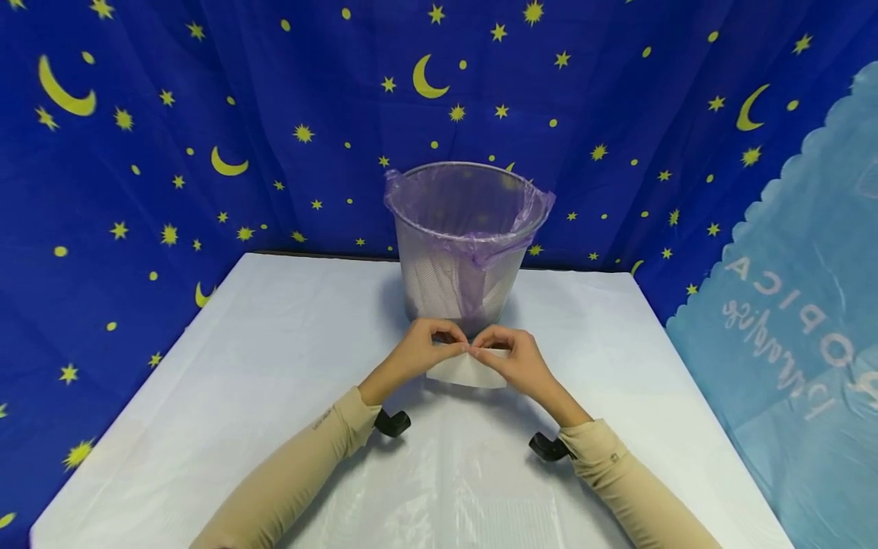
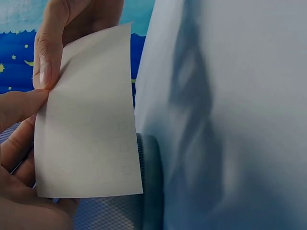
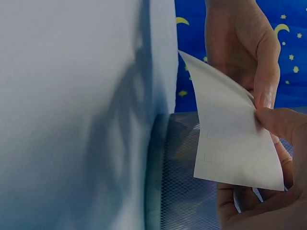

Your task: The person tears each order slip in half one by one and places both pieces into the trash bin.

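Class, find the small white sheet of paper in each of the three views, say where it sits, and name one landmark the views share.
Head: the small white sheet of paper is at centre, pinched by both hands in front of the bin.
Left wrist: the paper fills the left half, held by fingertips.
Right wrist: the paper is right of centre.
Shared landmark: the silver mesh waste bin behind the paper.

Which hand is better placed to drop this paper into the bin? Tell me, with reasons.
Neither clearly, maybe the right. Left hand and right hand both pinch the paper's top edge, mirrored, directly before the lined bin. Right sits marginally nearer its centre.
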`<state>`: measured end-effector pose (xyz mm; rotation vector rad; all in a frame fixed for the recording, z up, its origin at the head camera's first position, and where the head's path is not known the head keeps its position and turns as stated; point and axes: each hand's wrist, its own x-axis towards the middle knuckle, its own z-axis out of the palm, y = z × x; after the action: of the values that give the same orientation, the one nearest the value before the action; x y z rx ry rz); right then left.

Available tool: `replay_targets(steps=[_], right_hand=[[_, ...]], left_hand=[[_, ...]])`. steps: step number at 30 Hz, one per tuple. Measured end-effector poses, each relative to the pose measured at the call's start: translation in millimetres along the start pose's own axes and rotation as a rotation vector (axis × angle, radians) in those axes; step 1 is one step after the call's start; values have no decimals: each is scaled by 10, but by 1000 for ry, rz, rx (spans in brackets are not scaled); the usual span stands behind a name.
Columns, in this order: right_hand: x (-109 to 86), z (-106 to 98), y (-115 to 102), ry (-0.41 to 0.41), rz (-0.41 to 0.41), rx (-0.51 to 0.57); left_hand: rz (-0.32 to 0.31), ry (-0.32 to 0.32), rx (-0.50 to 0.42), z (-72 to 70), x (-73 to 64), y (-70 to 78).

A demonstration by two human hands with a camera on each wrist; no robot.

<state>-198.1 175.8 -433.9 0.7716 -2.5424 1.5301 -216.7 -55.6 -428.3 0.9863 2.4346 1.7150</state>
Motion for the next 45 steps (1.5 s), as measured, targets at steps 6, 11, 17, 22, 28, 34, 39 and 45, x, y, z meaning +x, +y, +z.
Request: replay_targets(steps=[6, 11, 17, 22, 28, 34, 39, 45], right_hand=[[58, -80, -115, 7, -25, -7], [135, -143, -220, 23, -43, -16], [198, -213, -329, 29, -56, -32], [223, -272, -376, 25, -65, -28], [290, -339, -493, 46, -104, -41], [398, -395, -645, 74, -137, -28], [436, -449, -758, 77, -161, -31], [493, -537, -908, 90, -218, -71]], left_hand=[[-19, 2, -1, -69, 47, 91], [10, 18, 3, -139, 106, 186], [47, 31, 17, -202, 170, 298], [65, 35, 6, -224, 207, 356], [85, 26, 3, -306, 283, 492], [111, 38, 3, -418, 367, 632], [154, 49, 31, -475, 410, 729], [179, 43, 45, -559, 464, 876]])
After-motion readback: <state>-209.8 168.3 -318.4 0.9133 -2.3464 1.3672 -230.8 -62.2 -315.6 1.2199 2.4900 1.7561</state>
